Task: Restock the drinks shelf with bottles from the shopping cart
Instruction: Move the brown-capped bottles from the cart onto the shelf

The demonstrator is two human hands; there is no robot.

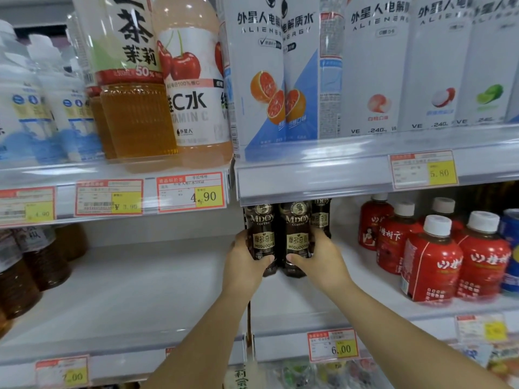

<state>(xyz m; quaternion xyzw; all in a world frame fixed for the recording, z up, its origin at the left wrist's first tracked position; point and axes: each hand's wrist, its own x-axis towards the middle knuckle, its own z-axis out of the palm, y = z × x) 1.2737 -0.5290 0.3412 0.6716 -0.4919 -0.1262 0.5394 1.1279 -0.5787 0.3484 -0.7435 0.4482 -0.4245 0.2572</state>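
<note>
1. Gripping one dark bottle each, the left hand [247, 259] curls round the left coffee bottle [262, 234] and the right hand [323, 256] round the right coffee bottle [296, 237].
2. Both bottles are upright, side by side at the lower shelf [309, 301].
3. A third coffee bottle [321, 217] stands farther back.
4. Five red bottles [432, 265] stand to the right.

Hands [244, 265] gripping coffee bottles [296, 228] (three, perhaps), on shelf [295, 300]

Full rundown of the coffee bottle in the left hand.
The coffee bottle is dark brown, plastic-looking, its black label reading MDOY COFFEE and MODUOQIYA in pale gold. It stands upright over the shelf, top hidden behind the upper rail. The left hand grips its lower half, thumb across the front; a matching bottle sits against its side.
</note>
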